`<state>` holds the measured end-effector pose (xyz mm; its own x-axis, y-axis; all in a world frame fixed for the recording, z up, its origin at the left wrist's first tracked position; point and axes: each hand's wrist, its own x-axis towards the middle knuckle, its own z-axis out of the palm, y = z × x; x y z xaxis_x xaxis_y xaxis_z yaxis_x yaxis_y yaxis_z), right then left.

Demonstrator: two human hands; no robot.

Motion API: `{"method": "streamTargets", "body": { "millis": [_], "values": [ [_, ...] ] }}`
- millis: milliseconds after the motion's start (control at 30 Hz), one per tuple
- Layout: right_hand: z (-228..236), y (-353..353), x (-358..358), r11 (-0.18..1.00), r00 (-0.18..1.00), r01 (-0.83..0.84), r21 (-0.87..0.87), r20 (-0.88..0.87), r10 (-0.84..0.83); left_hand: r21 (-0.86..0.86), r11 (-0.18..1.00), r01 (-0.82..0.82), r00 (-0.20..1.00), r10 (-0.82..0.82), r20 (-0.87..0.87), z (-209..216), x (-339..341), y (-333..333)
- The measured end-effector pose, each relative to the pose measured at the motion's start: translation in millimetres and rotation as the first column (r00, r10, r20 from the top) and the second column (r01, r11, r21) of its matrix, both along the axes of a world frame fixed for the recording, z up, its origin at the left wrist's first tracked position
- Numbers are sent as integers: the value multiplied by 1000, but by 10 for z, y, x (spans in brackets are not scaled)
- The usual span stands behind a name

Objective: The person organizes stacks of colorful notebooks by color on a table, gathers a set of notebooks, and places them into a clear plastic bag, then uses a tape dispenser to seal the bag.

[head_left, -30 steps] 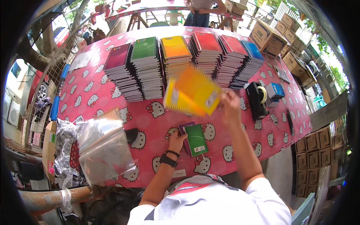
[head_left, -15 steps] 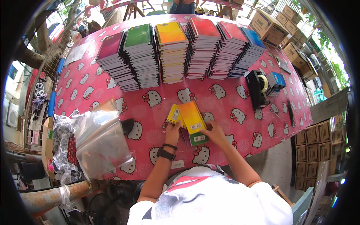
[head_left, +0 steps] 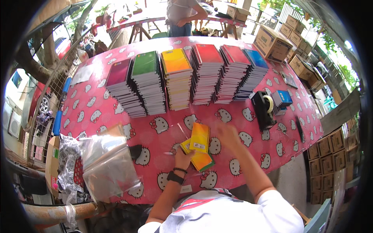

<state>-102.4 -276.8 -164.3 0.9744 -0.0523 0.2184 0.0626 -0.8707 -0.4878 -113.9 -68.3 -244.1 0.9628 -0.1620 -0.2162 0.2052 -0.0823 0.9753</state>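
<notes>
A few small spiral notebooks lie together near the table's front edge. The top yellow-orange notebook [head_left: 199, 138] has a white label at its lower end and lies across another yellow notebook [head_left: 203, 160]. A green notebook [head_left: 210, 166] peeks out beneath them. My left hand [head_left: 183, 158] is closed on the left edge of these notebooks, its thumb over the lower end of the top one. To their right my right hand [head_left: 227, 135] is off the notebooks, blurred by motion, so its fingers cannot be made out.
Tall notebook stacks stand behind, among them green [head_left: 144, 65] and red [head_left: 207, 54]. A black tape dispenser [head_left: 264, 112] and small blue notebooks [head_left: 282, 97] are at right. Clear plastic bags [head_left: 110, 167] lie left. Beyond the pink table [head_left: 89, 116], a person [head_left: 182, 17] stands.
My right hand has left the notebooks and moved up and to the right. The top yellow notebook now lies upright across the others. The view has tilted up, showing the person beyond.
</notes>
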Motion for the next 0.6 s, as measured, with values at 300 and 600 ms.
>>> {"method": "streamTargets", "body": {
  "millis": [300,600],
  "values": [
    [1671,337,1854,879,959,113,-463,283,26,-106,990,-88,992,77,-101,-185,113,15],
    [2069,76,1813,981,945,74,-178,326,-12,-225,974,-39,998,27,-56,-359,93,108]
  ]
}}
